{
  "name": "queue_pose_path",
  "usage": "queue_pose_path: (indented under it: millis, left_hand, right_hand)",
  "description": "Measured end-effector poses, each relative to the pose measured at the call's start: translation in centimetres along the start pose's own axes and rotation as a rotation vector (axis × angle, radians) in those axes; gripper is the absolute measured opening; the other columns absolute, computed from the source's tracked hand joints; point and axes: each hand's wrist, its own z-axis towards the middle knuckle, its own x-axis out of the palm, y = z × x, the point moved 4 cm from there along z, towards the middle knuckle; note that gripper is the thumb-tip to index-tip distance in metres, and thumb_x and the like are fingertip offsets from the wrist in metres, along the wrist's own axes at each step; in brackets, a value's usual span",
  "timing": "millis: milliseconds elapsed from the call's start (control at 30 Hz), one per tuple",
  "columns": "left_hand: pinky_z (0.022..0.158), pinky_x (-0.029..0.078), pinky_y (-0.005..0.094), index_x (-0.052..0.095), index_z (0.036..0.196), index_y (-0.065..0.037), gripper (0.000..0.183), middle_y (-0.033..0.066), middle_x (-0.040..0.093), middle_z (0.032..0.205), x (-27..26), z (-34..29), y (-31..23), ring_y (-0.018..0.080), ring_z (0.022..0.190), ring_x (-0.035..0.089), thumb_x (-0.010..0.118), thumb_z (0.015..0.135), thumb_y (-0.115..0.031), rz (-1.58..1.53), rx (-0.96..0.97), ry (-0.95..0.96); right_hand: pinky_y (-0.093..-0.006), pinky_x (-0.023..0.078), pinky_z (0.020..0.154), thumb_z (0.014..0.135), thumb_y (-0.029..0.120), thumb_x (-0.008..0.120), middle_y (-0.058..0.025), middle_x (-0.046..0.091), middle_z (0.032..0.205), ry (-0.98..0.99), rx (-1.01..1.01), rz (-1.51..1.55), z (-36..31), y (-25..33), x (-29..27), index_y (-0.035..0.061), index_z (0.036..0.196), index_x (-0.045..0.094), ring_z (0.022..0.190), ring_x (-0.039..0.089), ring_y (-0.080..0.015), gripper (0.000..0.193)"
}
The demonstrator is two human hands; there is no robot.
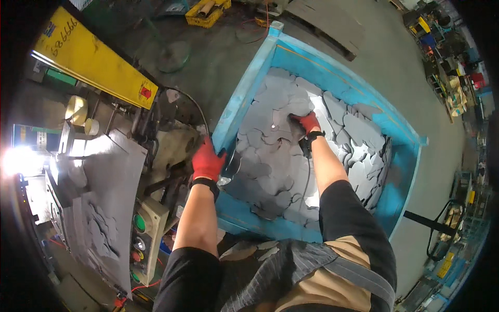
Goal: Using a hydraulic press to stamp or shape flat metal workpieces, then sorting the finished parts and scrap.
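The right hand (310,123), in a red glove, reaches down inside the blue metal bin (250,83), its fingers bent against the flat grey sheet-metal pieces (275,166); whether it pinches one of them I cannot tell. The left hand (208,160), gloved in red too, is at the outer side of the bin's left wall, fingers partly curled; whether they clasp the wall I cannot tell. Each wrist has a black band, and a thin cord (309,174) trails from the right one over the pieces.

Those pieces, many with rounded, scalloped edges, lie overlapping across the inside of the bin, some catching bright light towards its right side. Left of the bin, close by, stands a control box (156,229) with green buttons. Beyond it, further left of the bin, a large grey sheet (117,177) leans with its flat face showing, near a glaring lamp (23,161). A yellow machine beam (99,62) slants across, up and left of the bin. Past the bin's far end sits a yellow crate (202,22), and cluttered shelving (442,78) stands well to its right.
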Motion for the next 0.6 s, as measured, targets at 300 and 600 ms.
queue_pose_path:
  millis: [300,600]
  left_hand:
    - [0.077,0.047,0.0435,0.037,0.123,-0.009,0.069,0.0195,0.056,0.102,0.1,0.0,0.3,0.0355,0.091,0.057,0.07,0.068,-0.034,0.032,0.003,-0.052]
    - [0.074,0.048,0.0429,0.035,0.125,-0.008,0.073,0.0195,0.057,0.099,-0.1,0.3,-0.3,0.0357,0.088,0.058,0.069,0.068,-0.037,0.068,-0.026,0.02]
  right_hand:
    - [-0.0269,0.046,0.067,0.078,0.031,0.065,-0.006,0.062,0.1,0.224,0.209,0.107,-5.2,0.1,0.2,0.0025,0.109,0.06,0.081,0.058,-0.0139,0.043]
    - [-0.0277,0.045,0.074,0.073,0.03,0.069,-0.0028,0.061,0.098,0.629,0.251,0.564,-4.4,-2.4,1.2,0.0065,0.104,0.062,0.081,0.057,-0.0127,0.04]
